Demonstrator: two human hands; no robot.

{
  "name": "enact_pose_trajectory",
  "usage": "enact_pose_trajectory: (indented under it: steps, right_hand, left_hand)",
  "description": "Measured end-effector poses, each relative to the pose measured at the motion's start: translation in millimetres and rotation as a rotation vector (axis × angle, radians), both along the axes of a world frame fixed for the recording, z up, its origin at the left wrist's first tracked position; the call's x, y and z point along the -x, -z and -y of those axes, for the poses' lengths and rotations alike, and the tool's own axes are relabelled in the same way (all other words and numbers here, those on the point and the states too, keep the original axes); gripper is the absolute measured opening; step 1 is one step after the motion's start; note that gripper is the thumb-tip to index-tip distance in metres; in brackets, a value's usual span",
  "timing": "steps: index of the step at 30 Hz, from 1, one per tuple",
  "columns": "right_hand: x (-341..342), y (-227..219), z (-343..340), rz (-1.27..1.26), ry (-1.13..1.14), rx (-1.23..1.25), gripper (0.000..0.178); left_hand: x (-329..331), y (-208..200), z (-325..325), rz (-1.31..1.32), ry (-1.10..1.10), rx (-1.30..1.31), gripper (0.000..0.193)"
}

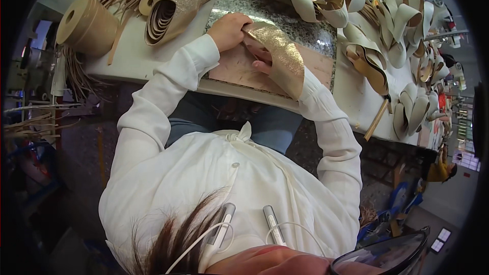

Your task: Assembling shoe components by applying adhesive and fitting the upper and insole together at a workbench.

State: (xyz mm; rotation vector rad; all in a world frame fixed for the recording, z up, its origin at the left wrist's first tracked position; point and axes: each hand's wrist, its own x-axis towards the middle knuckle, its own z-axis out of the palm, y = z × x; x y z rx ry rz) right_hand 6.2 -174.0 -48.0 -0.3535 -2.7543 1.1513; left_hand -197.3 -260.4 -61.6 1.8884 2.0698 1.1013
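A curved strip of gold glitter material [279, 47] arches over the work board in front of me. My left hand [229, 30] is closed on its far left end, with the fingertips pressed at the edge. My right hand [261, 60] lies beneath the strip's curve; its thumb and some fingers show along the inner side, while the rest is covered by the material. The strip's lower end hangs over my right wrist. Under both hands is a pinkish-tan board [232, 71] lying on a speckled stone slab [318, 35].
Rolled glitter sheets [183, 5] and a large brown tape roll [86, 24] lie at the left. Piles of curved white-and-tan pieces [364, 61] crowd the right and far side. A thin wooden stick [377, 118] juts over the table's near edge.
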Motion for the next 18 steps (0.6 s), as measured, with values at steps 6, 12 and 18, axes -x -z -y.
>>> enact_pose_trajectory:
  steps: [6, 12, 18]
  right_hand:
    - [9, -3, 16, -0.164, 0.086, 0.177, 0.052]
    - [-4, 30, 7, -0.108, 0.266, -0.297, 0.033]
    - [9, 3, 16, -0.258, 0.142, -0.634, 0.033]
  left_hand:
    - [-6, -6, -1, 0.034, -0.111, 0.074, 0.014]
    - [-5, -1, -8, 0.038, -0.173, 0.051, 0.013]
    - [-4, -7, -14, 0.013, -0.114, 0.089, 0.014]
